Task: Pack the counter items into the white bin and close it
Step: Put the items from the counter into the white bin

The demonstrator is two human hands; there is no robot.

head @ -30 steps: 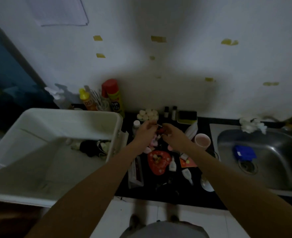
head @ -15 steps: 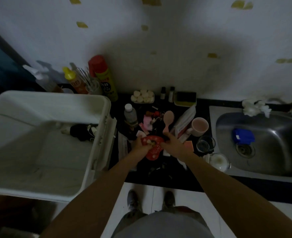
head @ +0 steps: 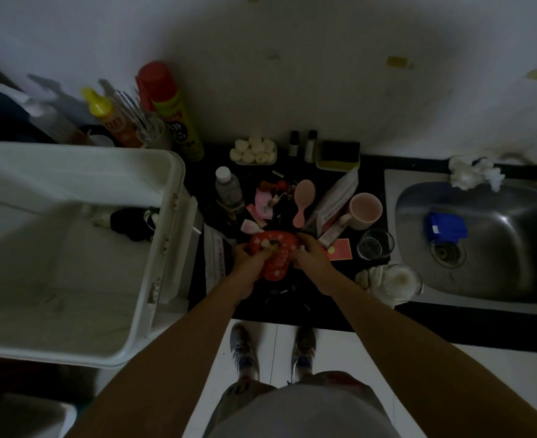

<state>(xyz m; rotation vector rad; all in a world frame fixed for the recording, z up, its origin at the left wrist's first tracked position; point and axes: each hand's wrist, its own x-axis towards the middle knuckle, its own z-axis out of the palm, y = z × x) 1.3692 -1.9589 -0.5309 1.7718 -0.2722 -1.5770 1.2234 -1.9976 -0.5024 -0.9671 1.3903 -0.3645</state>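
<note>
red heart dish (head: 275,254), betw. L hand (head: 248,259), R hand (head: 308,256)

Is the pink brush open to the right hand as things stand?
Probably yes: the brush lies uncovered just beyond the right hand, nothing between them. But that hand grips the red heart dish, so it must let go first.

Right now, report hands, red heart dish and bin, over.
Left hand and right hand both grip the red heart dish. White bin open to the left, few things inside. White packet lies between dish and bin.
</note>
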